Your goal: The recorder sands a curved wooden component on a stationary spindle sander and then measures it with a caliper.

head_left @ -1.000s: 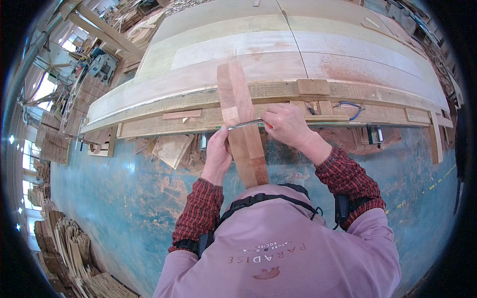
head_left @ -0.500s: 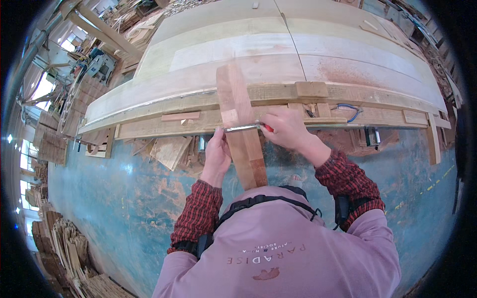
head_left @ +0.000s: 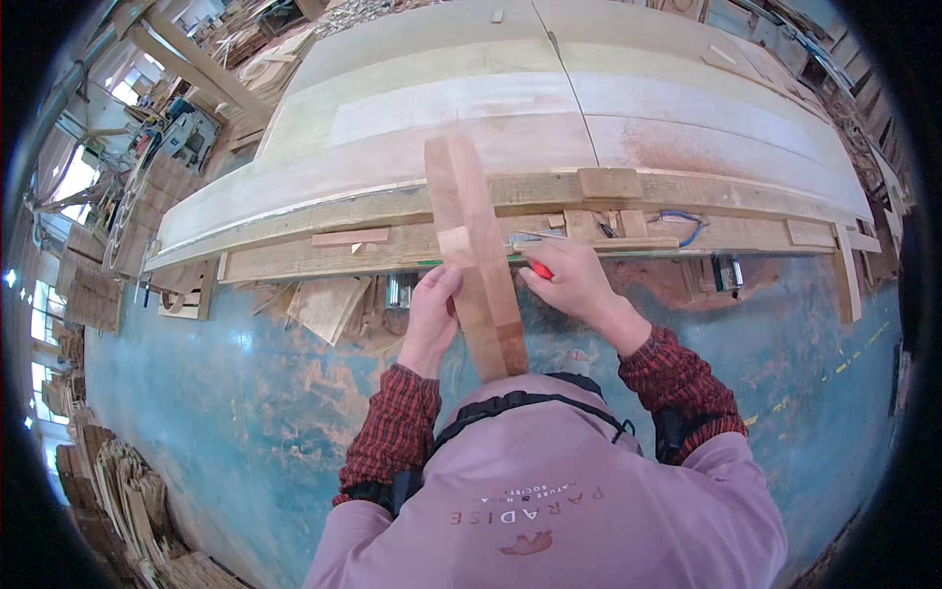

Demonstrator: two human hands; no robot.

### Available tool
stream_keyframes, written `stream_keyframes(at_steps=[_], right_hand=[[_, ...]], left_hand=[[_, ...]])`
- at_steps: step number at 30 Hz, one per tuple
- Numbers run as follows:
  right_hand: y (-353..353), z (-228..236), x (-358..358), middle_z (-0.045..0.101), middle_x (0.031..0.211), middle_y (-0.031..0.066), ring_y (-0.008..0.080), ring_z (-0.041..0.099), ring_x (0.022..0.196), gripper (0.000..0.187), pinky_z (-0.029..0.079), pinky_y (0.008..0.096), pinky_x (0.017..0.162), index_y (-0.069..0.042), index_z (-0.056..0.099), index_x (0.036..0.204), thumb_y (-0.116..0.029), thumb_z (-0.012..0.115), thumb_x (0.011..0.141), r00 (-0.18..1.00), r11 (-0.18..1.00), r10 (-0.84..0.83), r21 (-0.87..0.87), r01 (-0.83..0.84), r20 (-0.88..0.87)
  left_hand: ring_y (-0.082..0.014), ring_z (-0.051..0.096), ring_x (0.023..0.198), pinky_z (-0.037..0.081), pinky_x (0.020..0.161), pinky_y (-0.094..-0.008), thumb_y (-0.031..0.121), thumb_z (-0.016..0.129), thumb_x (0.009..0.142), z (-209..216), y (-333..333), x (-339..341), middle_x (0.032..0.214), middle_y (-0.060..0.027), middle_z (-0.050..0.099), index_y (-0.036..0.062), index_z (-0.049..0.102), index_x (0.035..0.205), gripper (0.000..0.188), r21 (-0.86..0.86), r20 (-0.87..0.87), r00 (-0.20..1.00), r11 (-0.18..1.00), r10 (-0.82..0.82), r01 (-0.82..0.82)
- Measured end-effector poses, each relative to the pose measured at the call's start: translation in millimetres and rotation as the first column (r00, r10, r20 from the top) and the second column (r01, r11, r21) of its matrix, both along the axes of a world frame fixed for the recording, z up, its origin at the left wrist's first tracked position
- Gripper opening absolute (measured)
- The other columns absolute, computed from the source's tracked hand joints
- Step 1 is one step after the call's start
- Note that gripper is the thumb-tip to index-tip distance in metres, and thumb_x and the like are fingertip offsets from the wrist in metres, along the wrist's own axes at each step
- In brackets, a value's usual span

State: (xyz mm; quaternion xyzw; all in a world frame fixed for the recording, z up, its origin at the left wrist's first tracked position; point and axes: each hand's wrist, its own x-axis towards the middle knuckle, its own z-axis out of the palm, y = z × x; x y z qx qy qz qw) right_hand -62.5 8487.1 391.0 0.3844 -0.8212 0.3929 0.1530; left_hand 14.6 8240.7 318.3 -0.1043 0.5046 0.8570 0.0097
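Note:
A long, curved wooden piece [head_left: 459,196] lies across the bench edge and slopes down toward my torso. My right hand [head_left: 579,285] is closed round the red handle [head_left: 541,270] of a hand tool, just right of the piece. Its metal part is hard to make out now, so its exact kind does not show. Against the left edge of the piece sits my left hand [head_left: 430,306], with thumb and fingers curled together. What those fingers hold, if anything, is hidden.
Behind the piece spreads a broad pale panel [head_left: 392,108] dusted with reddish sawdust. Along the wooden bench rail [head_left: 294,257] lie a thin wood strip [head_left: 350,237], a small block [head_left: 609,183] and a blue cord [head_left: 693,228]. Offcuts [head_left: 329,306] rest below on the blue floor [head_left: 265,432].
The metal part of the tool, which spanned the wooden piece up to my left fingertips, no longer crosses it. My right hand is slightly lower and turned; my left has dropped slightly.

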Motion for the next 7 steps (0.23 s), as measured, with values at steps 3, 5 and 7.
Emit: stream_keyframes(at_steps=[3, 5, 7], right_hand=[[10, -22, 12, 0.072, 0.086, 0.0131, 0.0342, 0.070, 0.083, 0.018, 0.057, 0.0431, 0.072, -0.005, 0.074, 0.094, -0.019, 0.076, 0.082, 0.987, 0.997, -0.077, 0.004, 0.077, 0.138], [20, -48, 26, 0.075, 0.094, 0.0142, 0.0331, 0.073, 0.091, 0.021, 0.059, 0.0412, 0.079, -0.005, 0.076, 0.097, -0.020, 0.077, 0.083, 0.952, 0.991, -0.129, -0.006, 0.136, 0.277], [36, -82, 37, 0.077, 0.100, 0.0188, 0.0281, 0.076, 0.098, 0.026, 0.059, 0.0387, 0.094, -0.006, 0.078, 0.101, -0.023, 0.079, 0.081, 0.867, 0.985, -0.170, 0.068, 0.156, 0.469]], left_hand=[[-0.0253, 0.066, 0.119, 0.055, 0.101, -0.0452, 0.029, 0.054, 0.109, 0, -9, 2, 0.131, -0.0115, 0.068, 0.0003, 0.062, 0.131, 0.037, 0.146, -0.013, 0.997, 0.987, 0.074, -0.071], [-0.0258, 0.066, 0.119, 0.055, 0.103, -0.0450, 0.031, 0.058, 0.107, -3, -24, 6, 0.131, -0.0116, 0.068, -0.0003, 0.060, 0.132, 0.040, 0.262, 0.024, 0.984, 0.949, 0.178, -0.178], [-0.0280, 0.062, 0.126, 0.051, 0.108, -0.0463, 0.033, 0.063, 0.104, 2, -35, 12, 0.140, -0.0151, 0.062, -0.0005, 0.050, 0.145, 0.054, 0.355, 0.025, 0.967, 0.901, 0.255, -0.247]])
